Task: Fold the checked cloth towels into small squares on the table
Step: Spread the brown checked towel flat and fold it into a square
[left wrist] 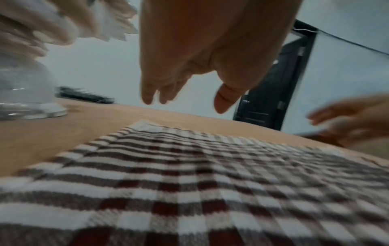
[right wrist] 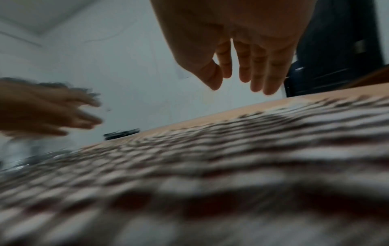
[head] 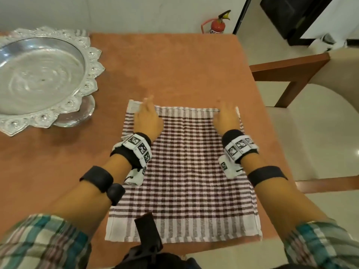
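A brown-and-white checked towel lies spread flat on the orange-brown table, its near edge at the table's front. My left hand hovers over the towel's far left corner and my right hand over its far right corner. In the left wrist view the left hand hangs above the cloth with straight fingers, holding nothing. In the right wrist view the right hand also hangs above the blurred towel, fingers straight and empty.
A large ornate silver pedestal bowl stands at the table's far left. A wooden chair with a cream seat is to the right of the table. A red fire extinguisher stands by the far wall.
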